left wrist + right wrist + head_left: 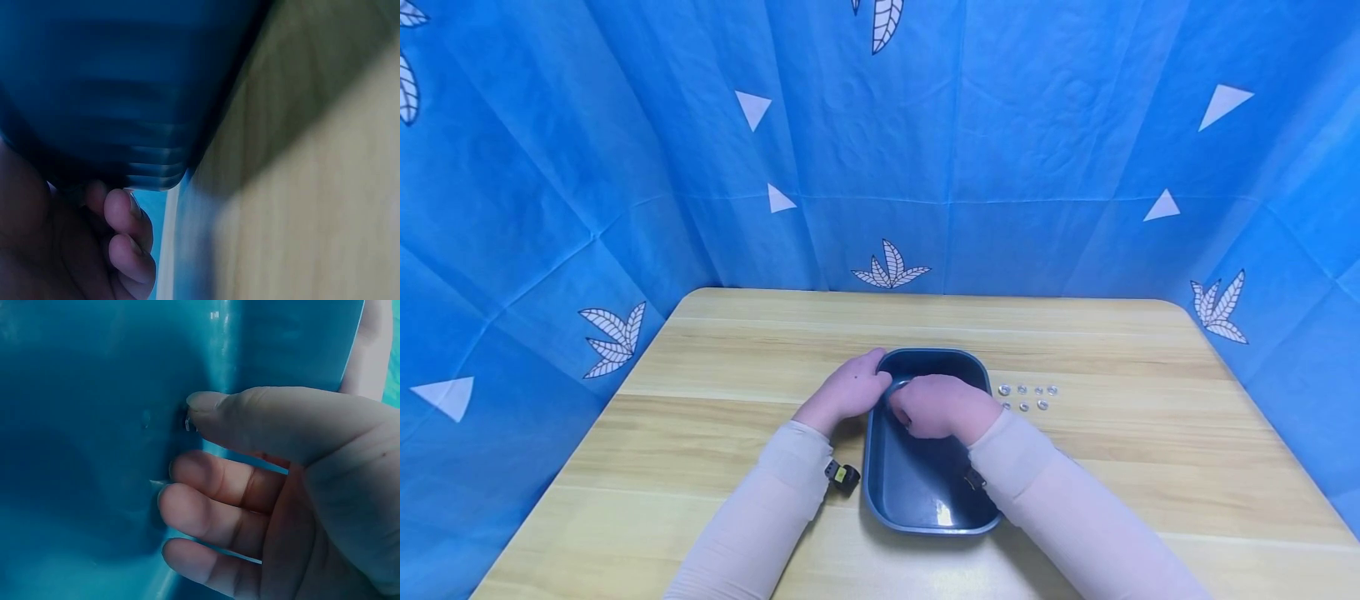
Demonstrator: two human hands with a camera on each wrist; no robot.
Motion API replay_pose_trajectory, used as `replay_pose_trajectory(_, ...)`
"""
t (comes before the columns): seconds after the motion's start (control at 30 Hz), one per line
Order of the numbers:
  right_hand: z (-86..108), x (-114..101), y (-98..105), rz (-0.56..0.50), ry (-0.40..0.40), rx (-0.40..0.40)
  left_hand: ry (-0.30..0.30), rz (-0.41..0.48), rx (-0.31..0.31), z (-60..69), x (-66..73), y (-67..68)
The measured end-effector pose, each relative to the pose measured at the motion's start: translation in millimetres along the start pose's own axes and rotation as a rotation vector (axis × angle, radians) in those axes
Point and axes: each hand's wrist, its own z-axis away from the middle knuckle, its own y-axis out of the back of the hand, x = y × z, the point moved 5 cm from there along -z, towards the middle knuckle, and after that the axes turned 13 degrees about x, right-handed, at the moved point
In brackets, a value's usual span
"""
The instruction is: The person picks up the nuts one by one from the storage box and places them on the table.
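Observation:
A dark blue rectangular plastic bin [925, 492] stands on the table. My left hand [850, 387] grips its far left corner, thumb over the rim and fingers [128, 215] against the outside wall. My right hand [942, 407] reaches down inside the bin by the left wall. A small shiny metal piece [189, 422] shows at the right thumb's tip, mostly covered; it appears pinched there. The other right fingers [209, 515] are bent, close to the bin's inner surface. Right of the bin, several small round silvery metal pieces [1022, 390] with dark centres lie in two rows.
The light wooden table [715, 417] extends on both sides of the bin. A blue curtain [880, 150] with white leaf and triangle prints hangs behind the table and at both sides. A small black wrist camera [842, 476] sits at the left cuff.

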Motion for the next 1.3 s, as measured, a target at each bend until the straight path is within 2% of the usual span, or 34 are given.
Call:
replay_pose_trajectory(0.43,-1.0,0.0,-4.5,0.038,0.003,0.0,0.015,-0.012,0.003,0.2,-0.3,-0.3)
replay_pose_trajectory(0.67,1.7,0.6,-4.8,-0.005,-0.036,-0.035,0.016,-0.004,0.002,0.2,0.1,0.3)
replay_pose_trajectory(0.9,1.6,2.0,-3.7,-0.021,-0.025,-0.047,0.022,0.004,0.003,1.0,0.4,1.5)
replay_pose_trajectory(1.13,1.5,6.8,2.3,-0.087,-0.041,-0.046,0.032,0.003,-0.003,0.9,-1.0,1.2)
replay_pose_trajectory(1.3,4.2,11.8,8.8,-0.133,-0.076,-0.043,0.009,0.007,-0.006,0.3,1.3,2.2)
